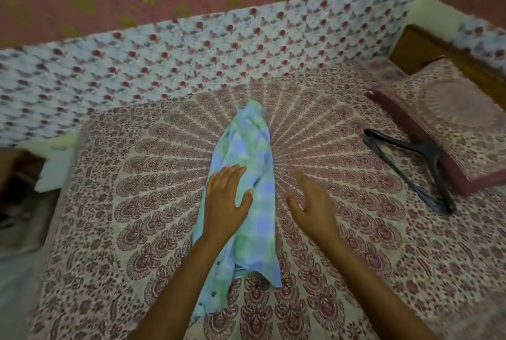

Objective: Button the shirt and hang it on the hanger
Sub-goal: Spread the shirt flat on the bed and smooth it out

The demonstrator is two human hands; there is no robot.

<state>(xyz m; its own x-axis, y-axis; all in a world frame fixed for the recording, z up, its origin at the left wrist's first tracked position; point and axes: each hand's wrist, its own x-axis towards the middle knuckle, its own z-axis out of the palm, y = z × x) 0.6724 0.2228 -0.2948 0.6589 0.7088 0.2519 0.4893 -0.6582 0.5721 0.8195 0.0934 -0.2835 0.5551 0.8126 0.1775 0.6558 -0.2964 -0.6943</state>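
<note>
The shirt lies bunched on the bed, long axis pointing away from the person, under the spread left hand, while the spread right hand hovers beside it, nearer the hanger.

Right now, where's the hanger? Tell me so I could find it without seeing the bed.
Look at the big bed with the maroon patterned sheet. Go to its right side, beside the pillow. The hanger lies flat there: dark, thin and triangular, unlike the soft blue-green shirt bunched in the middle.
</note>
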